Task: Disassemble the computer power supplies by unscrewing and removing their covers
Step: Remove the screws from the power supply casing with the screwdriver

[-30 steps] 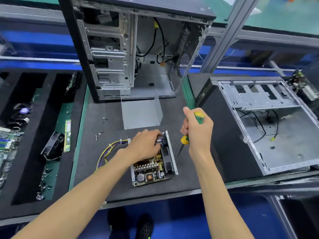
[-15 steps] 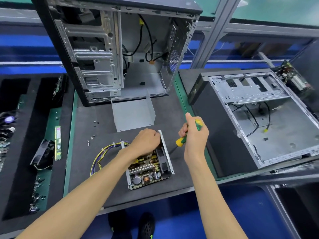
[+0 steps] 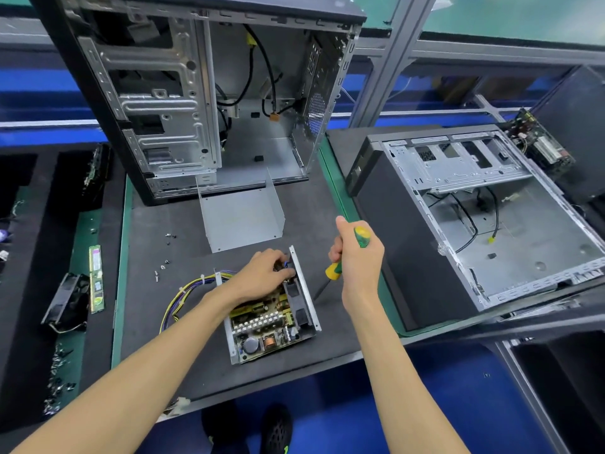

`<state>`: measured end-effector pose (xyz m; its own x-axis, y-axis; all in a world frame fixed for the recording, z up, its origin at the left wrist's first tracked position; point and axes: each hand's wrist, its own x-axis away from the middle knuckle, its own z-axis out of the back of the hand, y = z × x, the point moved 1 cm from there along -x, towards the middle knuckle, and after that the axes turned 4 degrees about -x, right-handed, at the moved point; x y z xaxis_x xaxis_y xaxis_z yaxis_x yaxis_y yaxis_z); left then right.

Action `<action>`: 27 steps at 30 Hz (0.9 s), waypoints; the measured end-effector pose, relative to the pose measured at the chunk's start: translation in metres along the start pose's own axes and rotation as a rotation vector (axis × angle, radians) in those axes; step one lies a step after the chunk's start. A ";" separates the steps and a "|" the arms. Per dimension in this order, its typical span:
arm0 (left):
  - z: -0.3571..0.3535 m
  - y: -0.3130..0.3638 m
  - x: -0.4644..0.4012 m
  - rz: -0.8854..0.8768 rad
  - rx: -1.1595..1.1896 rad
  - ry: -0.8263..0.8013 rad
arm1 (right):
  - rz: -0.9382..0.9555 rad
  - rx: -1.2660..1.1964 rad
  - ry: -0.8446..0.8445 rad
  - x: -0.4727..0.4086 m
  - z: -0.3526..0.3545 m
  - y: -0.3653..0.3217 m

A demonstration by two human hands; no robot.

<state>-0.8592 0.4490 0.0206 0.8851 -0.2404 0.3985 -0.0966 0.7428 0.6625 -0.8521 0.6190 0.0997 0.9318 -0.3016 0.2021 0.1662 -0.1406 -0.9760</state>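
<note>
Head view shows the left hand (image 3: 262, 276) curled over the far end of the opened power supply (image 3: 271, 312), fingers bent down onto the parts beside its side wall; whether they pinch anything is hidden. The right hand (image 3: 358, 257) grips a yellow-and-green screwdriver (image 3: 334, 270) in a closed fist, thumb up, its tip angled down toward the outer face of the unit's right wall. Compared with a second ago, the tip has come closer to that wall, while the left hand has kept its place on the unit.

That power supply lies on the dark mat (image 3: 157, 309) near the bench's front edge, cover off, with circuit board, coils and capacitor exposed, and a yellow-and-purple cable bundle (image 3: 183, 296) trailing left. Its removed grey cover (image 3: 242, 221) sits just behind. Loose screws (image 3: 163, 265) lie to the left. An upright computer case (image 3: 203, 93) stands behind, another case (image 3: 474, 224) lies on its side to the right.
</note>
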 end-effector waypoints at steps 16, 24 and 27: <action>0.051 -0.031 0.065 0.176 1.153 0.040 | 0.048 -0.159 -0.163 0.016 -0.042 -0.027; 0.041 -0.036 0.073 0.148 1.200 0.066 | 0.277 -0.440 -0.393 0.045 -0.088 -0.074; 0.040 -0.036 0.073 0.146 1.227 0.092 | 0.264 -0.401 -0.435 0.049 -0.104 -0.068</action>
<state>-0.8088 0.3796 0.0509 0.8540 -0.1229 0.5055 -0.5156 -0.3296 0.7909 -0.8510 0.5151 0.1845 0.9844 0.0236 -0.1744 -0.1417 -0.4808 -0.8653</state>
